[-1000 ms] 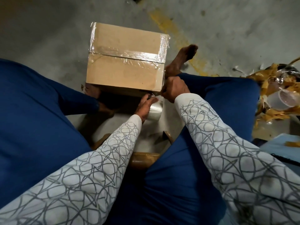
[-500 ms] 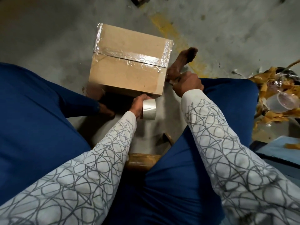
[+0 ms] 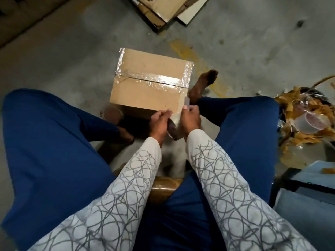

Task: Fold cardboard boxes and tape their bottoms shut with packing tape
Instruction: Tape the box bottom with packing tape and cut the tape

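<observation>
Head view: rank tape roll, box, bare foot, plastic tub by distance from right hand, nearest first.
1. Tape roll, against the right hand on its left, and cardboard box, just ahead: too close to call.
2. Bare foot, ahead, beside the box.
3. Plastic tub, far right among scraps.

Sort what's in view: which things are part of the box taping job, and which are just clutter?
In the job: cardboard box, taped on top; tape roll, held by the left hand; thin grey blade, it seems, pinched by the right hand.
Lying about: flattened cardboard; torn brown scraps; clear plastic tub; blue-grey case.
</observation>
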### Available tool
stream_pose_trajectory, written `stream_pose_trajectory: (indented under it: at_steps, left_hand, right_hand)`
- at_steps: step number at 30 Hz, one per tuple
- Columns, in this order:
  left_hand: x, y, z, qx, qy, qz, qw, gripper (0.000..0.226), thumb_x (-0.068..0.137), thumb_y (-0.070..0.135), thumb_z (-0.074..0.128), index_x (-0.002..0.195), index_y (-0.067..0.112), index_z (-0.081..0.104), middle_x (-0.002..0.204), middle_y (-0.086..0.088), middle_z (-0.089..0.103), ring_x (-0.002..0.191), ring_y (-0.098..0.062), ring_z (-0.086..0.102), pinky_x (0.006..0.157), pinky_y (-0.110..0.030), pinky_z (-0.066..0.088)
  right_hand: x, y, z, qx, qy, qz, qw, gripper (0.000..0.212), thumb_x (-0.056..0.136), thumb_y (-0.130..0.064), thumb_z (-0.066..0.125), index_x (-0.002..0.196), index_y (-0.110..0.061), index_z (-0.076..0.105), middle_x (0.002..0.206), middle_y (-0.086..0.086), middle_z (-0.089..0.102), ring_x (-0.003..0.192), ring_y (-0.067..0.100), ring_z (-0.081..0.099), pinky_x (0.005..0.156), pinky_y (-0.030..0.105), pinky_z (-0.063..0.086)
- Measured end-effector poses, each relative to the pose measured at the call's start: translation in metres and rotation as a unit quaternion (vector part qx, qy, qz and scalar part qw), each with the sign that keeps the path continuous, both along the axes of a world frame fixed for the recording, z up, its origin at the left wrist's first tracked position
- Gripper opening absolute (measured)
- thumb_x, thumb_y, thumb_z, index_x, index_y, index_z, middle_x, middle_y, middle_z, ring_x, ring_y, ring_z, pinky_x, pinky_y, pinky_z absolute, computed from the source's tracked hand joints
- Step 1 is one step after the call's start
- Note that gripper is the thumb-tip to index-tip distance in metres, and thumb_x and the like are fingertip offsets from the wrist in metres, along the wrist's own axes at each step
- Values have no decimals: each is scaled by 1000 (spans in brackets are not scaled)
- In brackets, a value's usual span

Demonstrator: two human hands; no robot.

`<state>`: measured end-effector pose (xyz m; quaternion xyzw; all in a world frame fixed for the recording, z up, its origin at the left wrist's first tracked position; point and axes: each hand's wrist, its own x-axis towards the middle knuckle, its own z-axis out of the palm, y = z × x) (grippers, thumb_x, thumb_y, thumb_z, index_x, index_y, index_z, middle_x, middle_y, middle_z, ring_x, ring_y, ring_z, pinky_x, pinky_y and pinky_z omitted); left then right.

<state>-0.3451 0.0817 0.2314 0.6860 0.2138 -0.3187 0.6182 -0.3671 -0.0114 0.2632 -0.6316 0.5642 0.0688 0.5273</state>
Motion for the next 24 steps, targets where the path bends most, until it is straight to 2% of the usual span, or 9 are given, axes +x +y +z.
stream_pose_trajectory:
  at_steps: [3,4,6,8,11,15,18,21,24]
  left_hand:
    - [21,19,36,39,-125,-91,987,16,91,26,73,104,17,76,103,1,75,96,-13,69,88,-27,56]
    - [29,25,50,71,-167,-119,976,20,88,29,76,106,20,78,105,3,76,95,-11,71,88,-28,58]
    - [40,36,80,125,-242,-142,952,24,84,28,81,106,20,79,103,6,77,87,-4,71,81,-18,57]
    - [44,43,106,140,-295,-138,935,22,83,25,82,104,18,81,100,7,77,84,0,69,79,-13,55]
    - [45,49,129,133,-360,-112,917,15,82,19,82,96,15,82,93,4,78,81,-6,72,78,-30,61]
    - [43,53,135,189,-434,-117,873,6,84,11,78,89,11,79,91,-3,74,79,-18,70,73,-34,59]
    - [35,50,136,245,-462,-142,841,5,86,2,71,88,6,73,96,-11,66,88,-27,62,70,-30,44]
    - [25,47,136,268,-456,-179,830,5,88,0,64,91,3,66,101,-15,57,96,-31,54,73,-27,31]
    - [16,42,134,248,-446,-192,839,6,85,-1,62,89,3,64,101,-16,55,100,-33,52,78,-27,32]
  right_hand:
    - [1,5,16,-31,-161,-12,986,15,104,-30,50,116,-20,51,116,6,63,110,26,61,93,36,48]
    - [3,6,22,-42,-207,-7,977,11,104,-28,52,112,-21,50,114,7,65,107,23,63,92,36,51]
    - [6,10,33,-55,-289,-5,956,7,103,-22,55,106,-19,50,103,2,65,95,10,63,85,28,52]
    - [8,15,42,-58,-358,-12,932,7,102,-15,56,102,-18,50,95,-4,62,85,-1,60,82,21,50]
    - [9,19,55,-76,-428,-5,901,13,100,-8,57,98,-19,50,91,-4,58,81,-4,57,81,20,47]
    - [9,27,66,-102,-468,14,877,20,97,-2,58,94,-20,50,87,-7,54,78,-6,54,77,17,44]
    - [7,33,65,-116,-462,9,879,22,97,-4,59,92,-23,49,84,-5,52,76,-3,51,76,19,43]
    - [5,34,64,-143,-446,0,883,26,95,-5,61,88,-26,49,80,-8,52,72,-2,51,73,18,43]
    - [4,36,61,-196,-436,10,878,18,91,1,62,86,-14,54,78,-14,54,72,-6,53,73,13,43]
